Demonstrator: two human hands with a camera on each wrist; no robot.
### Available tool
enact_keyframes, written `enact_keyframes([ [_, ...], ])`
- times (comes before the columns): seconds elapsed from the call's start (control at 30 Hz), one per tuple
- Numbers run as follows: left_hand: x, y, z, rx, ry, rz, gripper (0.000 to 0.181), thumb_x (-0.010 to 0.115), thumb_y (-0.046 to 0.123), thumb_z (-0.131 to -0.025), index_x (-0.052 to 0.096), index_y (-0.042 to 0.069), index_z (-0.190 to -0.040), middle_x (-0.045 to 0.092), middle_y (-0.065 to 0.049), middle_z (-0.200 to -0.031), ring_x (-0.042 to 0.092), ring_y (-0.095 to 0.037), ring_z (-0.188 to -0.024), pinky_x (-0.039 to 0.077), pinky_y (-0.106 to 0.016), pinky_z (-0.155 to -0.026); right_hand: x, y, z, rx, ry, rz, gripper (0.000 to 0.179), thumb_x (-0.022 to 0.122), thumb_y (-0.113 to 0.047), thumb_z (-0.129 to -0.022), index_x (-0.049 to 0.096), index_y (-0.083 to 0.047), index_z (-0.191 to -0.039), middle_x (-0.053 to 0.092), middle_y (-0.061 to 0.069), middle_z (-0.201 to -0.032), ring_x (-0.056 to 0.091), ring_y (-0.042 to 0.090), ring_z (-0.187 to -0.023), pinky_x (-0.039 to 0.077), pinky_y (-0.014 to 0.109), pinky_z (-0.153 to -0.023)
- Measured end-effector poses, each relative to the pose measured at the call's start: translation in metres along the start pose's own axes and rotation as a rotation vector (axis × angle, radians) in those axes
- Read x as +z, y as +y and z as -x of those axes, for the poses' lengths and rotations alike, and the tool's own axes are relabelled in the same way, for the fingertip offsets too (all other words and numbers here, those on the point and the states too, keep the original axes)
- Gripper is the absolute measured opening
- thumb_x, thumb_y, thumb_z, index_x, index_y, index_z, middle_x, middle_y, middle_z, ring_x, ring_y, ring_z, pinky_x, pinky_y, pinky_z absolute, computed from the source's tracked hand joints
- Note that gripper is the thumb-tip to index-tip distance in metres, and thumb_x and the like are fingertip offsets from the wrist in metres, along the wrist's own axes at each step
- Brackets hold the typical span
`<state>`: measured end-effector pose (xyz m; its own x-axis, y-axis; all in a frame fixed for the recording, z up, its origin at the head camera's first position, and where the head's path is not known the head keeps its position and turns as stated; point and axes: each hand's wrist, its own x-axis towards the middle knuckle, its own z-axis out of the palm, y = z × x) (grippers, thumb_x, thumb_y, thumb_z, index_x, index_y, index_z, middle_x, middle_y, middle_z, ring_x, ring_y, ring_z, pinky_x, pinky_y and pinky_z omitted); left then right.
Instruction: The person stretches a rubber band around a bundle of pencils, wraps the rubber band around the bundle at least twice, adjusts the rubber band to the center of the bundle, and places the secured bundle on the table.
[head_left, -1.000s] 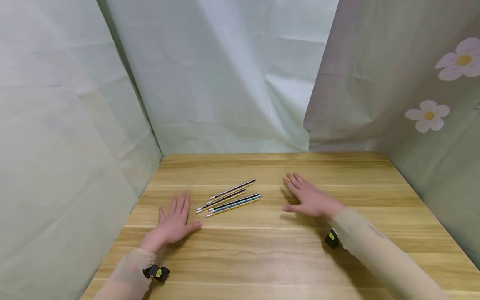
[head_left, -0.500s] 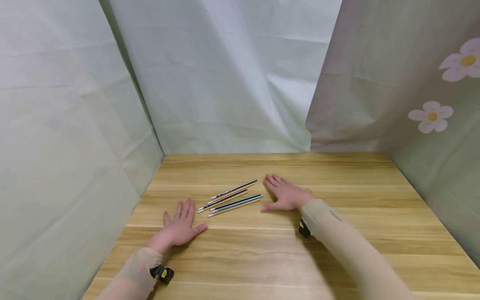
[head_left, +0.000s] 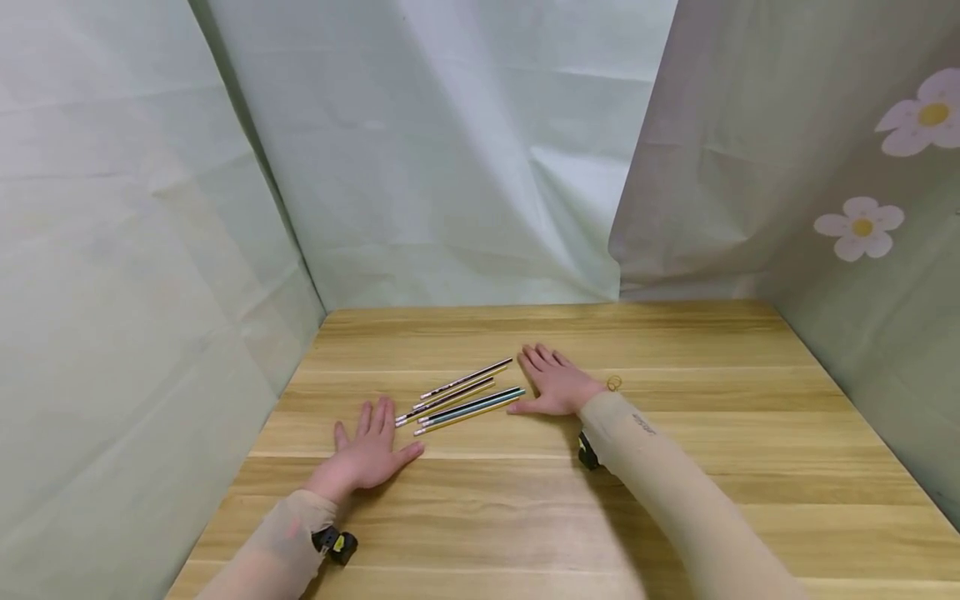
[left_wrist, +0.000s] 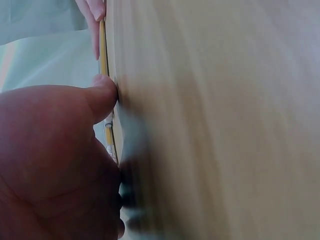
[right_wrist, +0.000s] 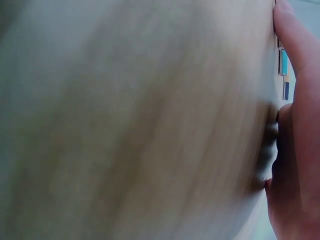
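Observation:
Several pencils [head_left: 468,406] lie slantwise in a loose group on the wooden table [head_left: 495,517], their white eraser ends toward the left. Some are dark, some yellow, one teal. My left hand [head_left: 366,458] is spread palm down by the eraser ends, thumb and fingers straight. At the opposite ends, my right hand [head_left: 557,389] lies flat with its thumb close to the pencil tips; whether it touches them I cannot tell. In the left wrist view a yellow pencil [left_wrist: 103,50] shows past the thumb. Pencil ends [right_wrist: 284,62] peek out beyond the thumb in the right wrist view.
A small rubber band [head_left: 614,383] lies on the table just beside the right wrist. Pale cloth [head_left: 450,167] hangs behind the table's back edge and along both sides, with printed flowers [head_left: 859,228] on the right.
My right hand has slid left over the table to the pencil tips, uncovering the rubber band. The left hand has shifted slightly right, closer to the erasers. The pencils look nearly unmoved.

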<state>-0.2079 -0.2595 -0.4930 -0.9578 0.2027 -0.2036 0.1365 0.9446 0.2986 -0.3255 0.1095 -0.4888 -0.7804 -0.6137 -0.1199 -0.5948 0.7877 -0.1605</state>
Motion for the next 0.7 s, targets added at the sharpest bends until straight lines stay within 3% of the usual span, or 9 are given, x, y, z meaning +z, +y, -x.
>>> enact_keyframes([
  [0.13,-0.005,0.009,0.000,-0.024,-0.025,-0.018,0.112,0.044,0.075,-0.103,0.005,-0.009,-0.166,-0.002,-0.029,-0.174,-0.005,-0.052,-0.159,-0.014,-0.082,-0.111,-0.002,-0.004,-0.002,0.009,-0.011,0.013,0.112,0.047,-0.081,-0.098,0.012,-0.003,-0.170,0.008,0.020,-0.177,0.006,0.041,-0.163,0.010,0.054,-0.129],
  [0.7,0.009,0.024,-0.023,-0.078,-0.023,-0.050,0.114,0.034,0.080,-0.102,0.003,-0.008,-0.166,-0.006,-0.027,-0.175,-0.007,-0.048,-0.161,-0.010,-0.083,-0.111,-0.001,-0.016,-0.010,-0.010,-0.031,0.039,0.107,0.042,-0.077,-0.102,0.014,0.003,-0.168,0.006,0.022,-0.176,0.005,0.040,-0.163,0.011,0.051,-0.129],
])
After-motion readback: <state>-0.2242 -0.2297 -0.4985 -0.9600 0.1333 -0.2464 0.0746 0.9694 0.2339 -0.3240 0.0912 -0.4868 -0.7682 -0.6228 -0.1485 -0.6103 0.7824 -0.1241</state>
